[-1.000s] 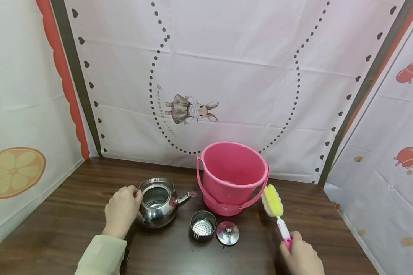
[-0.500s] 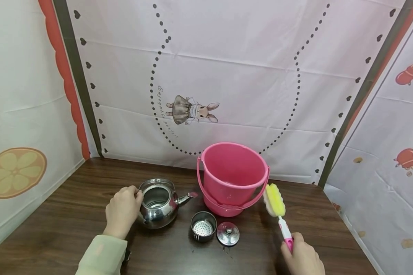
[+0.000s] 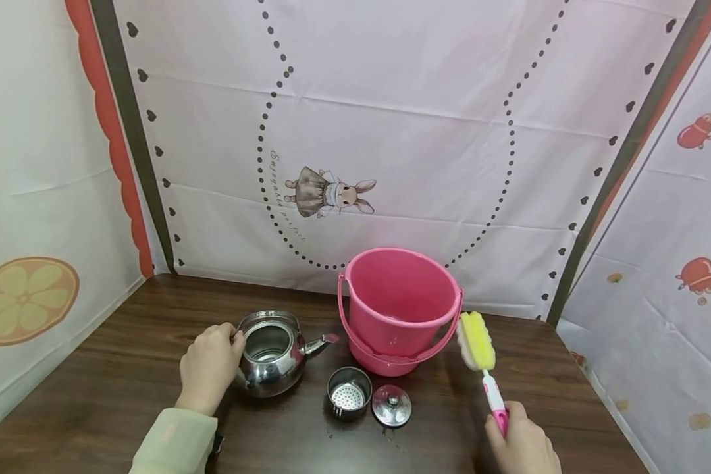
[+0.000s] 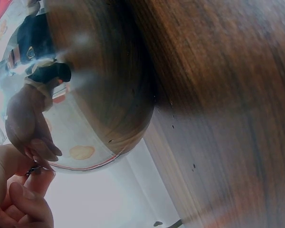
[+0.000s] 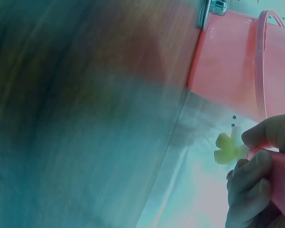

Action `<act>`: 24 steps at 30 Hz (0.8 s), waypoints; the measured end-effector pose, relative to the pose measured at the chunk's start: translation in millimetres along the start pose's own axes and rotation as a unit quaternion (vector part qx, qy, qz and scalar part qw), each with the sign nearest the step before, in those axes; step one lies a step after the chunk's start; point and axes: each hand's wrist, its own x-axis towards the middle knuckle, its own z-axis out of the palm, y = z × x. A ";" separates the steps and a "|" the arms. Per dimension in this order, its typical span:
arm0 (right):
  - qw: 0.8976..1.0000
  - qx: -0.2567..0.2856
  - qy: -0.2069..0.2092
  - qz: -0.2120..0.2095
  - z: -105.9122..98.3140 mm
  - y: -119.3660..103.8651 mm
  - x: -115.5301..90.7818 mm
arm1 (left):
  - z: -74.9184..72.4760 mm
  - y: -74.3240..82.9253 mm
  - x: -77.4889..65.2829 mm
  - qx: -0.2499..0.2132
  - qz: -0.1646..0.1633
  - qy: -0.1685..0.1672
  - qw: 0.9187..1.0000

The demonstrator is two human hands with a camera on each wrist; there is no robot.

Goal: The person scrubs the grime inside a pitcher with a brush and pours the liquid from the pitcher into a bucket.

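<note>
A shiny metal kettle (image 3: 271,362) without its lid stands at left, spout to the right. My left hand (image 3: 210,361) pinches it at its left upper side, and in the left wrist view the fingertips (image 4: 38,178) close around a small dark part at its edge. My right hand (image 3: 523,438) grips the pink-and-white handle of a cleaning brush (image 3: 478,342) with a yellow and white sponge head. The brush head is raised, just right of the pink bucket (image 3: 394,336). In the right wrist view, fingers and thumb (image 5: 256,175) wrap the pink handle.
A small perforated strainer cup (image 3: 349,394) and a round metal lid (image 3: 392,405) with a knob lie in front of the bucket. The dark wooden table (image 3: 296,441) meets printed cloth walls (image 3: 438,164) at the back and sides.
My right hand has shifted the brush slightly to the right, away from the bucket, with its head a little more upright. The left hand and kettle have stayed in place.
</note>
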 end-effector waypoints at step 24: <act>0.999 0.027 0.044 0.001 -8.9 -5.1 -2.5 | -0.3 0.3 -0.2 0.000 0.009 0.010 1.000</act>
